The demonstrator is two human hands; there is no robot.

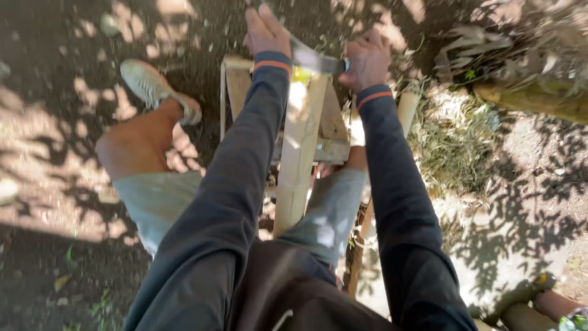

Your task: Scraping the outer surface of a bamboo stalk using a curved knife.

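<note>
A pale bamboo pole (pixel 298 160) runs away from me between my legs and rests on a low wooden stand (pixel 239 83). Across its far end lies a metal blade (pixel 313 60). My right hand (pixel 366 58) is closed around the blade's handle on the right. My left hand (pixel 267 30) presses down on the blade's far tip on the left, fingers laid over it. Both arms wear dark sleeves with orange-striped cuffs.
My left leg stretches out to the left, its pale shoe (pixel 153 87) on the dirt. Dry grass and leaves (pixel 459 141) pile at the right. A thick bamboo stem (pixel 533 98) lies at the upper right. More bamboo pieces (pixel 527 315) sit at the bottom right.
</note>
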